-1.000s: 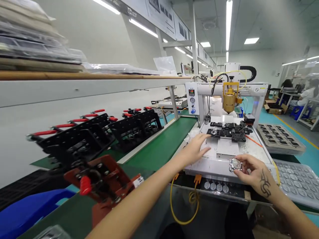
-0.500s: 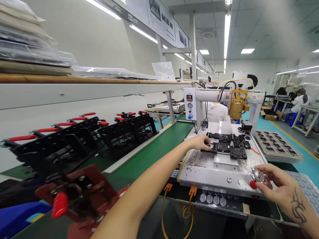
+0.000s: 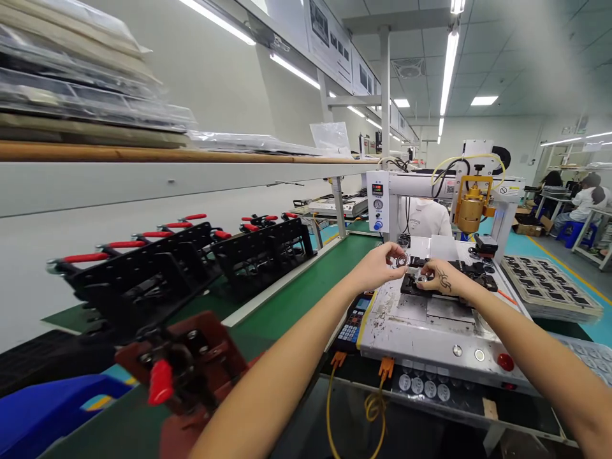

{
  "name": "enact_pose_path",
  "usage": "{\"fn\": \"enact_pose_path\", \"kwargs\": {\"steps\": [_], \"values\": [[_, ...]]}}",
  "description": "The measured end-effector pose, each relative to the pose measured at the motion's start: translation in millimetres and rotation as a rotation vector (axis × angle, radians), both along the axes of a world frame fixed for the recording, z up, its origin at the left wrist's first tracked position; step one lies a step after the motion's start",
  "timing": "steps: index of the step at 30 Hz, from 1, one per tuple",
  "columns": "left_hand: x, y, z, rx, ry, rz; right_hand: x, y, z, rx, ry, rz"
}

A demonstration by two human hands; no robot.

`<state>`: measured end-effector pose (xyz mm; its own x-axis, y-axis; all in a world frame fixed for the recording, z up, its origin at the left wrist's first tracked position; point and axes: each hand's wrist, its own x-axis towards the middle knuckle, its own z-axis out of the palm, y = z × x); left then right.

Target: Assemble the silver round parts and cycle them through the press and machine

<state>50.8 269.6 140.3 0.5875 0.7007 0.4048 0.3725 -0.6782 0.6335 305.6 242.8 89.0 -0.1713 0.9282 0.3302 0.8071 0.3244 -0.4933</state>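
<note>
My left hand [image 3: 377, 268] pinches a round, shiny metal part [image 3: 401, 260] just above the left end of the black fixture blocks [image 3: 415, 288]. Thumb and fingers of my right hand [image 3: 440, 278] close around a second round metal part [image 3: 422, 276] at the front left block. The fingers partly cover this second part, so I cannot tell whether it is fully seated. Both hands are close together over the white bed [image 3: 396, 319] of a benchtop machine, and my right forearm crosses its front right side.
A gold cylindrical head [image 3: 470, 209] hangs from the machine's gantry, behind the fixture. At right lies a stack of trays with dark parts [image 3: 549, 284]. Toggle-clamp jigs with red handles [image 3: 143, 261] line the left bench. A red button [image 3: 505, 362] and a keypad unit [image 3: 354, 322] sit at the front.
My right hand has moved left from the machine's front right corner to the fixture with its round part. My left hand has lifted a round part off the block. The view has shifted slightly left.
</note>
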Motion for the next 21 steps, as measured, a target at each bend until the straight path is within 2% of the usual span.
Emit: {"fn": "enact_pose_path", "kwargs": {"steps": [4,9,12,15,18,21], "values": [[-31,-29,-1.4,0.002,-0.089,0.002,-2,12,-2.4,-0.067,-0.071,0.070],[-64,-56,-6.6,-0.024,-0.094,0.036,0,8,-7.3,-0.050,-0.112,0.095],[-70,-66,-8.8,-0.057,-0.139,0.042,-5,11,-9.6,-0.014,-0.119,0.073],[-64,-79,-11.3,-0.084,-0.233,0.010,-12,9,-6.4,0.053,-0.105,0.036],[-55,-101,-22.4,-0.091,-0.283,0.007,-5,-20,-2.9,0.183,-0.046,-0.036],[-56,-128,-48.6,-0.108,-0.269,0.067,28,-88,-14.0,0.324,0.033,-0.189]]}}
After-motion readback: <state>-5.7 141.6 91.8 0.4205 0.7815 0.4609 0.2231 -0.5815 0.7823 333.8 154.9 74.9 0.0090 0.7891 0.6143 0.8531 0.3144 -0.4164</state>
